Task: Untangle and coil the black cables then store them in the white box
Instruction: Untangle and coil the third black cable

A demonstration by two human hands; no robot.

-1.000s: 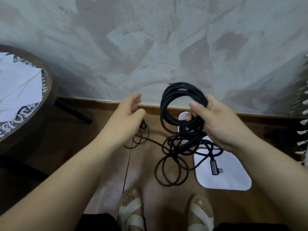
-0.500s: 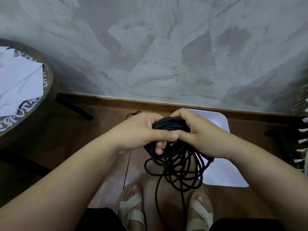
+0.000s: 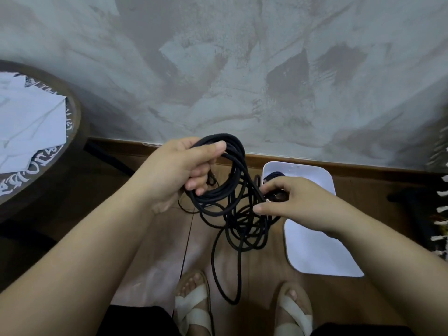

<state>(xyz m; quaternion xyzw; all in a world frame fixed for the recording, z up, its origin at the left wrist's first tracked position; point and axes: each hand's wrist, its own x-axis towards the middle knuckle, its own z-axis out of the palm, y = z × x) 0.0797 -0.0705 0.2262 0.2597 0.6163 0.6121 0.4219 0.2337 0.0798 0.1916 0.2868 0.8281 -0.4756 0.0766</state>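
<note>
The left hand (image 3: 179, 170) sits at the center of the frame. Its fingers and thumb curl round the top of a loose coil of black cable (image 3: 240, 166), holding it above the wooden floor (image 3: 261, 275). Below the grip the loops sag into a tangle, and 1 long loop hangs down between 2 sandals (image 3: 194, 314) at the bottom edge.

The right hand (image 3: 298, 204), right of center, pinches a dark bit of the cable between thumb and forefinger. Whether that bit is a plug or a strand is hard to make out. This hand partly covers the white box (image 3: 315, 251), which lies on the floor at lower right, near the wall (image 3: 242, 69). A dark bundle (image 3: 275, 176) shows at the box's far end, mostly hidden by the fingers.

At the left edge, a round tabletop (image 3: 76, 112) carrying white paper (image 3: 31, 117) is cut off.
</note>
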